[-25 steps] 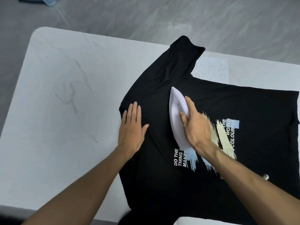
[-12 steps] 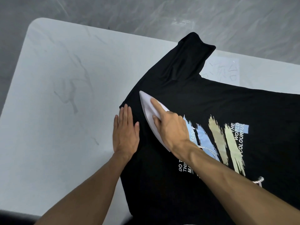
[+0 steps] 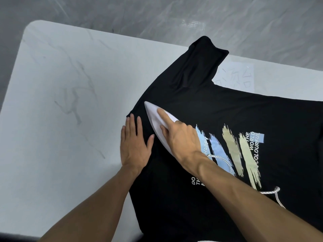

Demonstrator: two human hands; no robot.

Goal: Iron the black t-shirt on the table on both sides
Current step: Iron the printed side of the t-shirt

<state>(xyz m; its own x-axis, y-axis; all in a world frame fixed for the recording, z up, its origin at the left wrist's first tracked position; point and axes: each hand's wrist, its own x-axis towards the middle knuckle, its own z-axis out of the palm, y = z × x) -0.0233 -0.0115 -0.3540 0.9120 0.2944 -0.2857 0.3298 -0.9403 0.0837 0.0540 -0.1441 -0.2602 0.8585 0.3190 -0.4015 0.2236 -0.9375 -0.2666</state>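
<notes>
A black t-shirt (image 3: pixel 218 109) with a blue and olive brush-stroke print lies spread print-up over the right half of the white marble-look table (image 3: pixel 70 102). One sleeve points toward the far edge. My right hand (image 3: pixel 181 137) grips a white iron (image 3: pixel 155 119) that rests on the shirt near its left edge, tip pointing up-left, forefinger stretched along its top. My left hand (image 3: pixel 135 145) lies flat, fingers together, on the shirt's left edge right beside the iron. The iron's rear is hidden under my right hand.
A braided white cord (image 3: pixel 272 194) trails from the iron across the print and under my right forearm. A pale paper sheet (image 3: pixel 236 75) lies on the table beyond the shirt. Grey floor lies past the table's far edge.
The iron slid left from the print toward the shirt's left edge, uncovering the blue strokes. My left hand shifted slightly and stays pressed flat on the fabric.
</notes>
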